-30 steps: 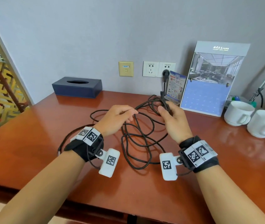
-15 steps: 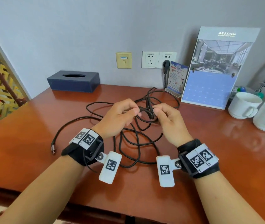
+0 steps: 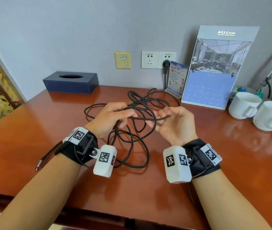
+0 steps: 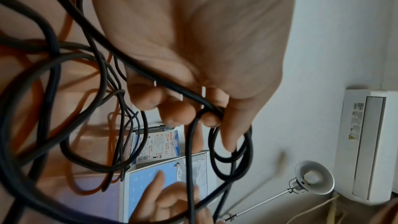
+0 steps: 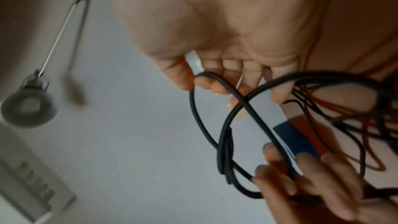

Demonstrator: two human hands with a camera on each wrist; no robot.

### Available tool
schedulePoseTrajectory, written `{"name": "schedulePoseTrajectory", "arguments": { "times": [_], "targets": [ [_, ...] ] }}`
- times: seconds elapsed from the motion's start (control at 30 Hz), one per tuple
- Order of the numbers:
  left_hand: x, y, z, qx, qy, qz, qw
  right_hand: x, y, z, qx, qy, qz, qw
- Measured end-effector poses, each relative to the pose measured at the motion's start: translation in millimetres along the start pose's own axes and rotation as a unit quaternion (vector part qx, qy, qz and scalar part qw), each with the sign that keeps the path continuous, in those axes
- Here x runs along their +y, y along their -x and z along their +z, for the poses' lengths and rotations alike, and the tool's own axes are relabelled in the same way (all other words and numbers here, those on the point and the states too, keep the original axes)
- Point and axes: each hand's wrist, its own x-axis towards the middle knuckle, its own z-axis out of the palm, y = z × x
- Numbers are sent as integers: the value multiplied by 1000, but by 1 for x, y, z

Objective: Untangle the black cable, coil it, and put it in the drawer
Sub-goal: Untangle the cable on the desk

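Note:
The black cable lies in tangled loops on the red-brown desk, with several strands lifted between my hands. My left hand grips strands from above; in the left wrist view its fingers curl round the cable, and a small loop hangs from the index finger. My right hand is turned palm up and pinches one strand; the right wrist view shows thumb and fingers on the cable. One metal plug end rests on the desk by my left wrist. No drawer is in view.
At the back left stands a dark blue tissue box. A calendar stand and a small card lean at the wall behind the cable. Two white cups sit at the right. A black plug sits in the wall socket.
The hands met over the tangle, then drew apart. My right hand has turned palm up and pulled a strand to the right, while the left keeps hold of its strands.

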Motion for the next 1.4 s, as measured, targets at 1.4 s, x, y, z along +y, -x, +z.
{"name": "schedulePoseTrajectory", "arguments": {
  "times": [1.4],
  "targets": [
    [10,6,-9,47,-187,-41,980,-35,-9,-38,353,490,-296,740]
  ]
}}
